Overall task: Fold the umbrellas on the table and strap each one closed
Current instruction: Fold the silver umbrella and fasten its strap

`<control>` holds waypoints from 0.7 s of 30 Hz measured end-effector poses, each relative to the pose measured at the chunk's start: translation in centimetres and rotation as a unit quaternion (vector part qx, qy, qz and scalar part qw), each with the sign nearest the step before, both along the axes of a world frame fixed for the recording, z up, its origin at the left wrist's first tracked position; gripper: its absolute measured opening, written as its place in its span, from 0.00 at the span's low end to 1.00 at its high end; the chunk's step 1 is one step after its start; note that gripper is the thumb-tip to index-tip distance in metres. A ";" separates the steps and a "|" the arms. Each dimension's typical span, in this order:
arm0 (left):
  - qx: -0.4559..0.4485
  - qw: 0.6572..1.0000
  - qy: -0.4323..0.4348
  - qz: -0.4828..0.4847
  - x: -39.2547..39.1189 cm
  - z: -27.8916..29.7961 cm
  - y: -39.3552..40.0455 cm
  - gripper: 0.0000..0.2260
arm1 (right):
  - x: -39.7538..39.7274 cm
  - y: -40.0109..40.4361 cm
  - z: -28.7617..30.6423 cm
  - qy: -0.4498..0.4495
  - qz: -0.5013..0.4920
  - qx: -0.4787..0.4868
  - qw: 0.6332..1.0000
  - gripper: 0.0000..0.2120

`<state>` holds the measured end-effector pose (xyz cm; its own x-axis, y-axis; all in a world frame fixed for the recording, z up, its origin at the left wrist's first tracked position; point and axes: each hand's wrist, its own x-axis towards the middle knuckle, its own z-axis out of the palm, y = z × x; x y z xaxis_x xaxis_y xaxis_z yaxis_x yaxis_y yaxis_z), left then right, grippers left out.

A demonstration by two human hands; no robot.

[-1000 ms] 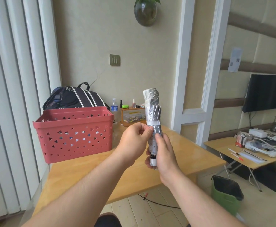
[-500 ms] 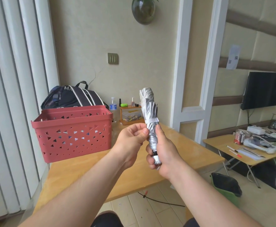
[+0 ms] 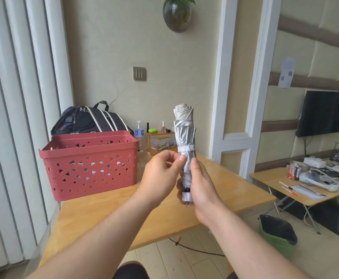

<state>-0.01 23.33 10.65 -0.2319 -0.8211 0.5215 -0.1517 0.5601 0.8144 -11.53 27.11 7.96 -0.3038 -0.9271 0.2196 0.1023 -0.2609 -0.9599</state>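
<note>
Head view: your table (image 3: pixel 108 214) is pale glossy wood, set in a corner with white vertical blinds (image 3: pixel 13 117) at left and a cream wall behind. Count on it: one red plastic basket (image 3: pixel 90 164), rectangular, punched with triangle holes; one dark bag (image 3: pixel 90 121) with pale stripes behind it; one small orange shelf (image 3: pixel 160 137) with little bottles. One umbrella (image 3: pixel 184 137) is visible, folded, silver crinkled fabric with a pale rolled top, held upright above the table's middle. One white strap (image 3: pixel 185 148) circles it. Your left hand (image 3: pixel 160 176) pinches the fabric just under the strap. Your right hand (image 3: pixel 200 184) grips the lower shaft, closed around it. Further right: one low table (image 3: pixel 265 178) with clutter, one green bin (image 3: pixel 277 232), one dark screen (image 3: pixel 323 113).
</note>
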 end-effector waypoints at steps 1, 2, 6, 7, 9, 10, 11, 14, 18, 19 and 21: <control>0.009 1.000 0.000 0.000 0.0 -0.1 -0.1 0.10 | 0.0 0.1 0.1 0.004 -0.006 0.001 1.000 0.19; 0.012 1.000 -0.002 -0.001 0.0 -0.2 -0.1 0.09 | 0.1 0.2 0.1 0.004 -0.009 0.002 1.000 0.19; 0.019 1.000 -0.006 -0.013 -0.1 -0.3 0.0 0.10 | 0.2 0.3 0.1 -0.005 -0.002 0.014 1.000 0.20; 0.041 0.999 0.008 -0.033 -0.1 -0.2 0.2 0.10 | 0.3 0.4 0.2 -0.014 0.002 0.018 1.000 0.21; 0.089 0.992 0.036 -0.083 -0.2 0.1 0.6 0.10 | 0.5 0.6 0.4 -0.036 0.011 0.034 0.999 0.23; 0.104 0.988 0.043 -0.101 -0.1 0.2 0.7 0.10 | 0.5 0.7 0.5 -0.046 0.015 0.041 0.998 0.24; 0.114 0.986 0.046 -0.115 -0.1 0.3 0.8 0.11 | 0.5 0.7 0.7 -0.053 0.019 0.045 0.997 0.24; 0.136 0.981 0.047 -0.130 0.3 0.2 0.5 0.11 | 0.4 0.7 1.1 -0.054 0.031 0.044 0.997 0.24; 0.142 0.986 0.024 -0.086 0.7 0.7 -0.1 0.10 | 0.5 0.7 0.9 -0.028 0.030 0.043 0.998 0.22; 0.128 0.990 0.015 -0.063 0.7 0.8 -0.2 0.10 | 0.5 0.7 0.8 -0.020 0.026 0.041 0.999 0.22; 0.064 0.997 -0.030 0.007 0.8 1.0 -0.4 0.10 | 0.6 0.6 0.6 -0.007 0.016 0.032 0.999 0.20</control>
